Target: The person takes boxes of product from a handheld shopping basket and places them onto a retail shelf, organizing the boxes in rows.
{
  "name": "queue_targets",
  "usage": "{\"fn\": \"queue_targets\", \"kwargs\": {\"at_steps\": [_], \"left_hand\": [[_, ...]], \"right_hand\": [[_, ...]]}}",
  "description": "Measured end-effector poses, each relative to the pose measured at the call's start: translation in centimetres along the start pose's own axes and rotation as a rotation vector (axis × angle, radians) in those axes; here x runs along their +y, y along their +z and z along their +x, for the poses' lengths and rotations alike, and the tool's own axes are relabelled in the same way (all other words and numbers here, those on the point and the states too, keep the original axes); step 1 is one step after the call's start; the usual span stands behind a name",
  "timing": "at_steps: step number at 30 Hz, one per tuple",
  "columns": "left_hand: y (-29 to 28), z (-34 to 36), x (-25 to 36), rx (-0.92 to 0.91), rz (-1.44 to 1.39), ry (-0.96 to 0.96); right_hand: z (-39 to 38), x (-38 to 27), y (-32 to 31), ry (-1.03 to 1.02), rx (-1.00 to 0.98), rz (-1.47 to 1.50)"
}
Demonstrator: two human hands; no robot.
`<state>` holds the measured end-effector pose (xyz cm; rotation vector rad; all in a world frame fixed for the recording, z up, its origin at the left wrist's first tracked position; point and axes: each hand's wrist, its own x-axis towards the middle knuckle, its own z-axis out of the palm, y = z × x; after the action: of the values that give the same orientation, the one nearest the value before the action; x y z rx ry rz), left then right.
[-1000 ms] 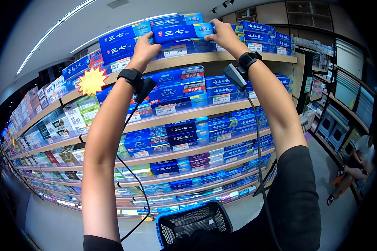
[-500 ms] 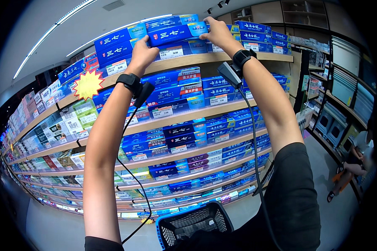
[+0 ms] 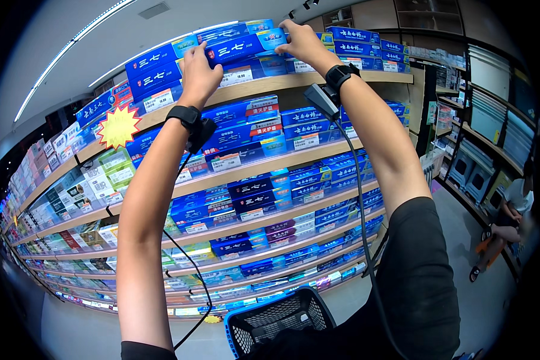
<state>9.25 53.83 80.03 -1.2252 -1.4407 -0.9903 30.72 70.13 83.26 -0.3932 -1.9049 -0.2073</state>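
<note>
A long blue toothpaste box (image 3: pixel 246 48) lies on top of a row of like boxes on the top shelf, between my two hands. My left hand (image 3: pixel 200 72) is at its left end, with fingers partly curled against the corner and beside the neighbouring stack of blue boxes (image 3: pixel 156 72). My right hand (image 3: pixel 305 43) grips the right end, its thumb at the front and its fingers over the top. Another blue box (image 3: pixel 225 30) shows just behind. Each wrist wears a black strap with a small device and a cable.
Shelves (image 3: pixel 318 154) below carry rows of mostly blue boxes with price tags. A yellow starburst sign (image 3: pixel 119 127) sticks out from the shelf at left. A black basket with a blue rim (image 3: pixel 229 336) stands below me. At far right a person (image 3: pixel 510 210) sits near another shelf.
The view has shifted slightly, so the shelf appears a little farther left. My left fingers have straightened upward at the box's left end. My right hand stays on the right end.
</note>
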Motion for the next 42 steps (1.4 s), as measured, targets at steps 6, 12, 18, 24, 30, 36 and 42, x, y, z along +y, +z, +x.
{"fn": "queue_targets", "kwargs": {"at_steps": [6,12,18,24,30,36,42], "left_hand": [[1.2,3.2,2.3,0.017,0.116,0.490],[3.7,5.6,4.4,-0.092,0.141,0.504],[5.0,6.1,4.7,-0.103,0.096,0.544],[5.2,7.2,5.5,-0.071,0.051,0.506],[4.8,7.6,5.9,-0.149,0.067,0.411],[5.3,7.7,6.2,-0.165,0.087,0.402],[4.5,8.4,5.8,-0.166,0.095,0.369]], "right_hand": [[0.9,1.3,0.2,-0.084,0.044,-0.007],[1.4,2.4,-0.1,-0.136,0.066,-0.035],[2.1,3.8,-0.5,-0.146,0.022,-0.207],[6.1,6.7,-1.2,-0.008,-0.346,-0.311],[8.4,6.8,-0.9,0.086,-0.569,-0.321],[9.7,8.7,-0.3,0.072,-0.633,-0.223],[11.6,6.8,-1.4,0.114,-0.726,-0.291]]}}
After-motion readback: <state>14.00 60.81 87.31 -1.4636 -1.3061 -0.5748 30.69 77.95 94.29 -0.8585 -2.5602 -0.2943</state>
